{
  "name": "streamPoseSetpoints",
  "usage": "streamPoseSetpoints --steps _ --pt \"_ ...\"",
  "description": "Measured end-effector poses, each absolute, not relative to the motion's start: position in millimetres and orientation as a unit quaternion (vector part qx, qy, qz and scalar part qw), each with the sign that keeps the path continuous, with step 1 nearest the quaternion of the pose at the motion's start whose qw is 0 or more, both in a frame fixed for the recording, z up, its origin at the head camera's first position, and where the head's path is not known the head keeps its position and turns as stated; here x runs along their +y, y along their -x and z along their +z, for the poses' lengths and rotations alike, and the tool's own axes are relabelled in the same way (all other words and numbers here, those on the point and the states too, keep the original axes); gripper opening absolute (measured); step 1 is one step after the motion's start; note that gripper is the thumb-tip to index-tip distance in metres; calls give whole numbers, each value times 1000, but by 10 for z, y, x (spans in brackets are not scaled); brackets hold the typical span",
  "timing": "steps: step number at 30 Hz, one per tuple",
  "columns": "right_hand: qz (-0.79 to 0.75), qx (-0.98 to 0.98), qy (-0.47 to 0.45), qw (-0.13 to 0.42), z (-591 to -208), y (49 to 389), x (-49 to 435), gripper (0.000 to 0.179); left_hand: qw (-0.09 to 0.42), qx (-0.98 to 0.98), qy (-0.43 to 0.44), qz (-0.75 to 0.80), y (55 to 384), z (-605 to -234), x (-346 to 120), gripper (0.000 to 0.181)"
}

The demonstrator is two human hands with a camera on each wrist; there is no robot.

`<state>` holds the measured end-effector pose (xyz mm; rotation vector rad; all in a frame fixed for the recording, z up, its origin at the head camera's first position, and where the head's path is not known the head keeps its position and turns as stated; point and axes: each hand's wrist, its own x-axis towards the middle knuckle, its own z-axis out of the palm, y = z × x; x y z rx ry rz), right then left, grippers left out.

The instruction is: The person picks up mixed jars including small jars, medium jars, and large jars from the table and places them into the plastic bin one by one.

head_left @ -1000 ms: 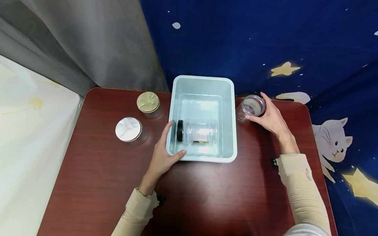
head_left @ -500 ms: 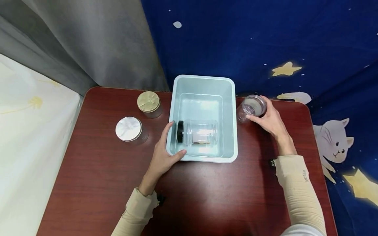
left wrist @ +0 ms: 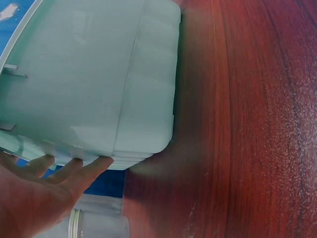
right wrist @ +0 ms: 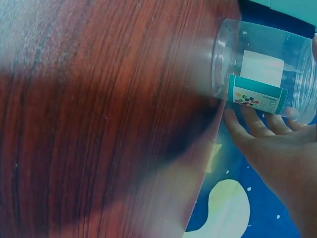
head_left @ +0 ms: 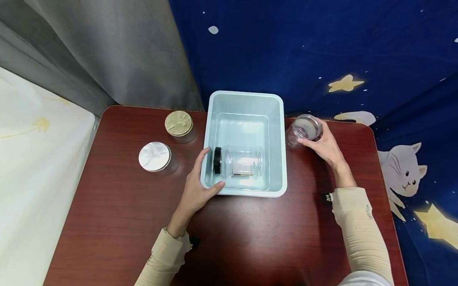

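A pale blue plastic tub (head_left: 249, 193) stands at the middle of the table. My left hand (head_left: 195, 190) holds its near left corner, fingers along the outer left wall and thumb at the front rim. In the left wrist view, the fingertips (left wrist: 105, 161) rest against the tub wall. Inside the tub, a clear jar (head_left: 247, 161) with a black lid lies on its side. To the right of the tub my right hand (head_left: 327, 145) grips a clear jar (right wrist: 260, 62) with a teal label near its top; the base is at the tabletop and no coloured lid shows.
Left of the tub stand a gold-lidded jar (head_left: 179, 124) and a silver-lidded jar (head_left: 155, 157). The red-brown table (head_left: 250, 234) ends at the back against a grey curtain (head_left: 143, 51) and a dark blue curtain (head_left: 268, 47).
My right forearm has shifted slightly left and the right fingers sit a little lower on the jar's rim. The left hand, the tub and the jars keep their places.
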<state>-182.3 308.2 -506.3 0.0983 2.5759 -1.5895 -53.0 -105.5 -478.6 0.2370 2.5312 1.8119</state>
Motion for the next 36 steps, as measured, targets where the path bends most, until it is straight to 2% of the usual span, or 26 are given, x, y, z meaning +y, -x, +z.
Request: streamPoseSetpoints --steps 7,12,17,25,36 --pt "-546 835 -33 59 -4981 1797 3045 89 18 812 -77 578 500 -4470 -1013 90" --pt "-568 820 -38 52 -4787 1725 2940 86 11 811 -79 580 537 -4688 -1038 94" --pt "-597 801 -38 35 -4748 1688 2922 79 3 812 -81 578 559 -4883 -1071 97" --pt "-600 800 -12 8 -4727 1674 2945 74 -3 815 -81 574 552 -4900 -1078 95" --pt "-596 803 5 0 -4672 1646 2913 75 2 814 -79 575 542 -4898 -1078 95"
